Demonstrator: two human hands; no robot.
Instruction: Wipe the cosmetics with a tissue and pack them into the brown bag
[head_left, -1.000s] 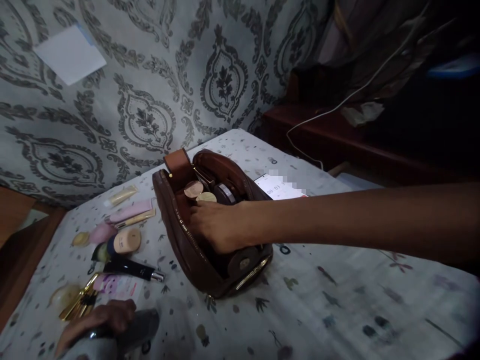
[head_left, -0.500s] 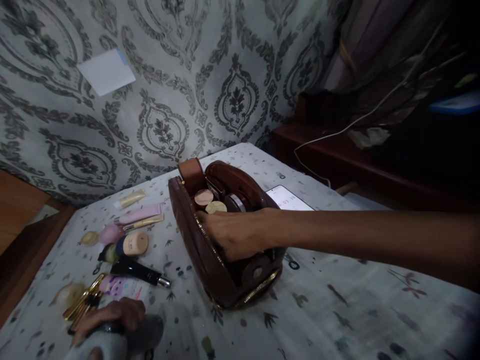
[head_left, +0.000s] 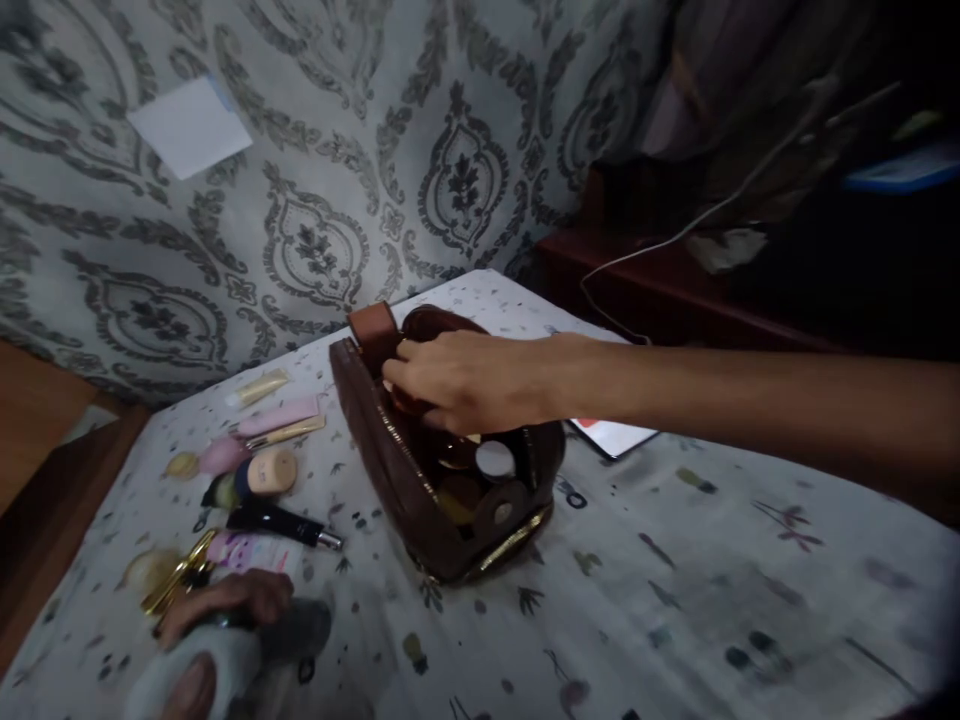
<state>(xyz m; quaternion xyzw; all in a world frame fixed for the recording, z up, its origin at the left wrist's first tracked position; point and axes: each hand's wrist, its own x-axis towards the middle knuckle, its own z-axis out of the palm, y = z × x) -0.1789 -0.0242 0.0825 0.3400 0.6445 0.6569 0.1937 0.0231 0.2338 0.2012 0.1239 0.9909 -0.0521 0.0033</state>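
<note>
An open brown bag (head_left: 375, 450) with a gold zip stands on a white patterned cloth. Over its opening is my right hand (head_left: 472, 385), fingers curled down inside on a pinkish round item that is mostly hidden. Round compacts, one with a white top (head_left: 495, 460), lie within the bag. At the lower left my left hand (head_left: 225, 610) is wrapped round a pale bottle (head_left: 232, 655) with a dark part. Near it lie gold tubes (head_left: 180, 575), a purple-and-white packet (head_left: 255, 552) and a black tube (head_left: 277, 522).
Beyond the black tube are a beige-capped bottle (head_left: 271, 470), a pink sponge (head_left: 223, 455), a pink tube (head_left: 281, 415) and a cream tube (head_left: 259, 388). A phone (head_left: 615, 437) lies right of the bag, partly under my forearm. A patterned wall rises behind.
My right hand has moved from the bag's middle toward its far end, uncovering the near compacts. My left hand still holds the pale bottle. The view has shifted slightly.
</note>
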